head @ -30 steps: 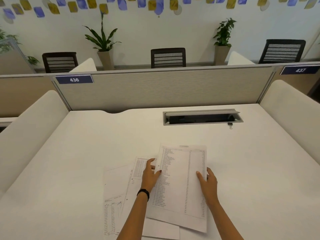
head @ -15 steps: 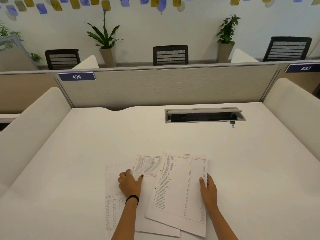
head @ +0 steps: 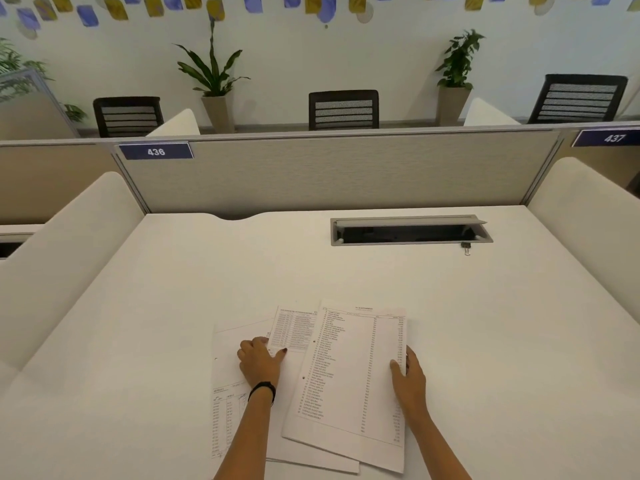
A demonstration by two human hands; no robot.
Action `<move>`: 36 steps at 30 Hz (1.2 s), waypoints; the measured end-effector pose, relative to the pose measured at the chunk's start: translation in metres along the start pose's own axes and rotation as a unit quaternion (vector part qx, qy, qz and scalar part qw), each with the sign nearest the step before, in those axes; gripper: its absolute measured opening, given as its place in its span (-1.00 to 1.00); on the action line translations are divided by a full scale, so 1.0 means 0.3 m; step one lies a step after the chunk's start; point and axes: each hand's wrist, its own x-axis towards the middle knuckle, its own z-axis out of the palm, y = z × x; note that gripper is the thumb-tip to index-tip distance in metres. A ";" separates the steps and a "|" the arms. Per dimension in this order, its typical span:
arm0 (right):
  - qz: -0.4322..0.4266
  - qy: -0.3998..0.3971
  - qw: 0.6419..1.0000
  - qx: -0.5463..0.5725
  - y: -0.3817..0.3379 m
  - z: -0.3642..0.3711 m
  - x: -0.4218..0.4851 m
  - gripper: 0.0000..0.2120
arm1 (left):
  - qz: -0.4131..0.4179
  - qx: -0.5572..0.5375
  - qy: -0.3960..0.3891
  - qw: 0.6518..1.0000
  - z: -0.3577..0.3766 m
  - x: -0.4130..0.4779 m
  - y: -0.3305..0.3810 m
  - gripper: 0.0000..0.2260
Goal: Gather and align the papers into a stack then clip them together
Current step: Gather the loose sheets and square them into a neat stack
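**On the desk, near edge: three sheets fanned, clip well ahead to the right**

Papers lay directly in front of the person on the white desk (head: 173,306), between and under the two hands. Three sheets were visible, overlapping but not squared. The top sheet (head: 349,375) lay rightmost, the middle sheet (head: 294,329) showed at its upper left, and the bottom sheet (head: 227,344) stuck out furthest left. All long axes ran roughly near-to-far, slightly splayed.

The right hand (head: 408,375) held the top sheet's right edge, thumb on the paper and fingers beside the edge. The left hand (head: 259,362), a black wristband (head: 263,389) behind it, rested on the lower sheets with fingers bent. Whether it gripped an edge could not be told.

The binder clip (head: 466,247) sat far ahead and right, just before the right end of the cable slot (head: 410,232), well apart from the papers. Judgement: the right hand was the nearer one for fetching it, and squaring comes first.

Legible writing: partition labels "436" (head: 156,151) and "437" (head: 613,137). Print on the sheets was too small to read.
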 end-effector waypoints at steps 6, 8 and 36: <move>-0.012 -0.015 1.000 -0.014 0.005 0.019 -0.013 -0.58 | 0.000 -0.017 0.009 1.000 0.002 0.000 0.012 -0.59; -0.012 -0.021 1.000 -0.017 0.006 0.030 -0.017 -0.58 | 0.024 -0.046 0.024 0.998 0.008 -0.010 0.015 -0.64; -0.010 -0.044 0.998 -0.034 -0.024 0.070 -0.055 -0.52 | 0.028 -0.325 -0.042 0.944 0.003 -0.102 0.035 -0.84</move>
